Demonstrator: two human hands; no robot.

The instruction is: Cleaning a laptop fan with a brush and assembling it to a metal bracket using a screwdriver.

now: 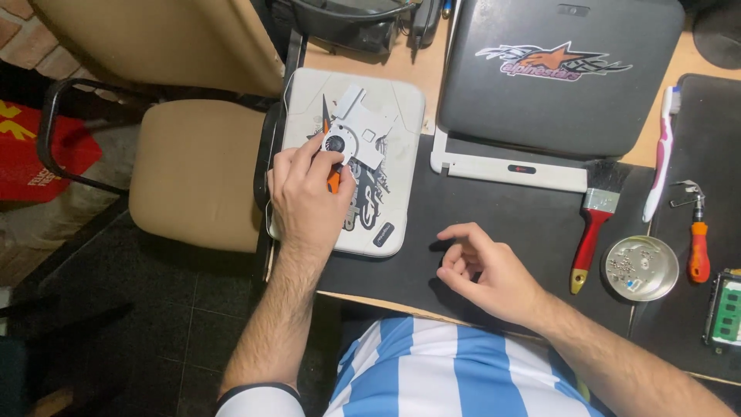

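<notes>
My left hand (305, 193) grips an orange-handled tool (333, 180) whose dark tip points up past a small white cooling fan part (356, 131). The fan part lies on a white laptop-like case with a black graphic (401, 116), and my fingertips touch the fan's round hub. My right hand (486, 270) rests on the black mat (463, 201) with fingers loosely curled and apart, holding nothing.
A dark grey laptop lid with a sticker (556, 77) lies behind on a white frame (502, 168). At the right sit a red-handled paintbrush (594, 224), a toothbrush (662, 150), an orange screwdriver (698, 239), a metal dish of screws (641, 268) and a memory module (725, 309). A beige chair (193, 170) stands at the left.
</notes>
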